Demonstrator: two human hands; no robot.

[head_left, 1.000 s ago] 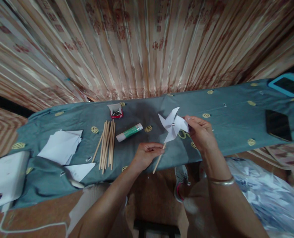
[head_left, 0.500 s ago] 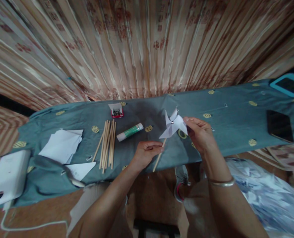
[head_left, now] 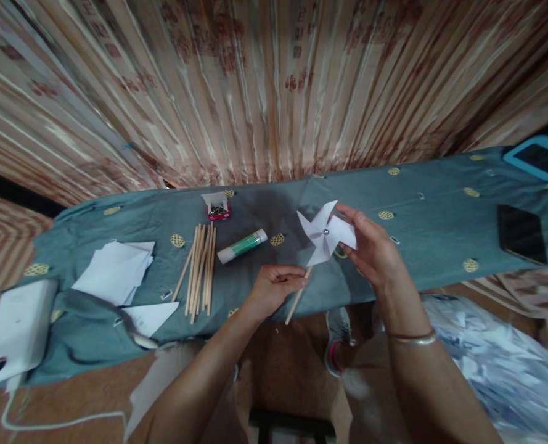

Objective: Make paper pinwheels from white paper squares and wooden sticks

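A white paper pinwheel (head_left: 320, 237) with a shiny metal pin at its centre is mounted on a thin wooden stick (head_left: 296, 302). My left hand (head_left: 276, 288) pinches that stick between thumb and fingers, just below the blades. Curved around the right side of the pinwheel is my right hand (head_left: 370, 246), its fingers apart and partly behind a blade. Whether a fingertip touches the paper I cannot tell. To the left lie several loose wooden sticks (head_left: 200, 271) and a green-and-white glue stick (head_left: 242, 246). A small red box (head_left: 217, 208) of metal pins stands open behind them.
White paper sheets (head_left: 114, 271) are stacked on the green cloth (head_left: 433, 228) at left, near a white device (head_left: 19, 330) with a cable. A dark phone (head_left: 522, 234) and a blue-framed device (head_left: 539, 158) lie at right. A plastic bag (head_left: 500, 364) of paper stands below.
The pinwheel's blades have turned on the stick. My right hand has let go of the blade tip and its fingers have spread around the right side. My left hand has barely moved.
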